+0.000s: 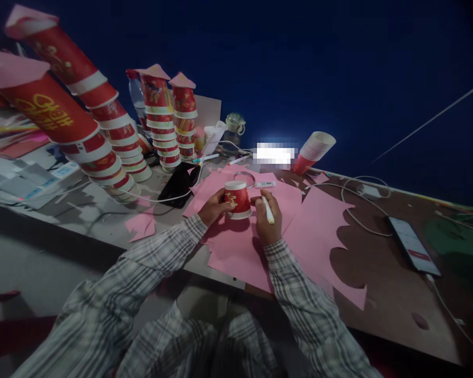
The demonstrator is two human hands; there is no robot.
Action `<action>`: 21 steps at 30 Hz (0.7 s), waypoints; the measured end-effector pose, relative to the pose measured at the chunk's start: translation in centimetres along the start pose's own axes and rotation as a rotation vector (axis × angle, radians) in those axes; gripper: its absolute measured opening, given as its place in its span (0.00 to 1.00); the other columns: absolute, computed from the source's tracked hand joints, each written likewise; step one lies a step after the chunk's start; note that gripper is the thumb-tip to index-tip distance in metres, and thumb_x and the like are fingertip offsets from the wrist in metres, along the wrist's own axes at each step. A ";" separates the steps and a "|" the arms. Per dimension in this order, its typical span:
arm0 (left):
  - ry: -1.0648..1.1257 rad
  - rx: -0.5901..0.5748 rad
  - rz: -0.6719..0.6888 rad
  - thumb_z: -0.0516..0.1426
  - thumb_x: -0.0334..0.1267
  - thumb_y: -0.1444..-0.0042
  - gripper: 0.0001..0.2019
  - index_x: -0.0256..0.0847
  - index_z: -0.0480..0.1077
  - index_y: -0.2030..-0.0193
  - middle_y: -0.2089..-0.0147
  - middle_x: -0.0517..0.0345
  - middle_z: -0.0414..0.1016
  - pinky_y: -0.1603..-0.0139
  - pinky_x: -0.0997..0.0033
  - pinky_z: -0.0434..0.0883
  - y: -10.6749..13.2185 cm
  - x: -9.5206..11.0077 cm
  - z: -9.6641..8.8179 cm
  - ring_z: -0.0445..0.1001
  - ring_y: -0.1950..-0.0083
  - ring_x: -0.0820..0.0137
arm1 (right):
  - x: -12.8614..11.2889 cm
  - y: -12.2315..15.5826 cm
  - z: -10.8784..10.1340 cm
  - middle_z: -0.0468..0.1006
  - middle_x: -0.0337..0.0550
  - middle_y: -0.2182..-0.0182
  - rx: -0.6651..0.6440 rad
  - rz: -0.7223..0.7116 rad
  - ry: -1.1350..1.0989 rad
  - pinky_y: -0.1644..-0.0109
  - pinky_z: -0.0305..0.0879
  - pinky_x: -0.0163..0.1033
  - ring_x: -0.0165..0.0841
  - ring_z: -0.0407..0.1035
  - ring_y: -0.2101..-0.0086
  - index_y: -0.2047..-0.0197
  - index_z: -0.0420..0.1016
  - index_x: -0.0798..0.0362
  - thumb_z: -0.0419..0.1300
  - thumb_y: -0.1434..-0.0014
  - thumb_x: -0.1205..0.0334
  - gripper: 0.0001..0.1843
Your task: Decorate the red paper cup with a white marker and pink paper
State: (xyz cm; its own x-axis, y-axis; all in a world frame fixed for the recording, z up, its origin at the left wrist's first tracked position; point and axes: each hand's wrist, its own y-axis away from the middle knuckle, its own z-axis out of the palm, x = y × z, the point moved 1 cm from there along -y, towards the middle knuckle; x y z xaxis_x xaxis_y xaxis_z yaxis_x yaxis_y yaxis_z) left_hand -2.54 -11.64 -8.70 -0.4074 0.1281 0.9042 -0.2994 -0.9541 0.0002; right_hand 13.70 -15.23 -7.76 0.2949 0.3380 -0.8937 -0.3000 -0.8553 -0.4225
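Observation:
My left hand [216,208] grips a red paper cup [242,200] with a gold print, turned upside down with its white base up. In my right hand [268,223] is a white marker [267,210], held between thumb and fingers close to the cup's right side. Whether the marker's tip touches the cup I cannot tell. Both hands are over cut pink paper [236,252] on the table. Just behind the cup lie a roll of clear tape [245,174] and a white marker cap or short pen [265,185].
Towers of red cups with pink paper tops [157,121] stand at the left, two more [79,142] nearer me. Stacked cups [314,149] lean at the back. A black phone [179,185] and a lit phone [413,244] with cables flank the paper. A bottle [136,97] stands behind.

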 end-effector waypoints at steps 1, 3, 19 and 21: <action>0.008 -0.006 -0.002 0.66 0.34 0.59 0.25 0.38 0.70 0.51 0.58 0.56 0.76 0.54 0.67 0.71 0.0 0.0 0.0 0.75 0.57 0.68 | 0.2 0.0 0.0 0.81 0.50 0.60 -0.023 -0.003 -0.006 0.54 0.74 0.48 0.37 0.76 0.61 0.45 0.70 0.54 0.56 0.37 0.48 0.23; 0.020 -0.011 -0.014 0.66 0.34 0.60 0.25 0.38 0.71 0.52 0.58 0.56 0.76 0.55 0.68 0.71 0.0 0.1 0.1 0.75 0.58 0.68 | 0.4 0.2 0.1 0.81 0.52 0.57 -0.067 0.000 -0.037 0.53 0.75 0.49 0.38 0.76 0.59 0.43 0.69 0.55 0.58 0.38 0.48 0.25; 0.061 -0.061 -0.018 0.65 0.35 0.59 0.25 0.39 0.71 0.50 0.57 0.54 0.77 0.50 0.63 0.72 0.4 0.5 0.6 0.77 0.53 0.64 | 0.3 0.7 0.4 0.78 0.50 0.56 -0.185 0.015 -0.084 0.54 0.75 0.48 0.39 0.75 0.58 0.40 0.66 0.52 0.63 0.43 0.45 0.32; 0.043 -0.068 -0.005 0.64 0.35 0.57 0.24 0.39 0.72 0.50 0.56 0.54 0.77 0.47 0.62 0.71 0.4 0.5 0.5 0.76 0.50 0.63 | 0.3 0.6 0.3 0.78 0.49 0.57 -0.186 0.005 -0.082 0.55 0.75 0.48 0.39 0.74 0.58 0.40 0.66 0.52 0.64 0.43 0.45 0.33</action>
State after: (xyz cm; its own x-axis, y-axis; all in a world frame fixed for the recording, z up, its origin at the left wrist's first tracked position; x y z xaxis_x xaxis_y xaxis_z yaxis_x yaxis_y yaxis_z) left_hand -2.39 -12.06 -8.02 -0.4416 0.1461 0.8852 -0.3593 -0.9329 -0.0253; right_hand 13.32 -15.54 -8.32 0.2165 0.3578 -0.9083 -0.1265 -0.9123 -0.3895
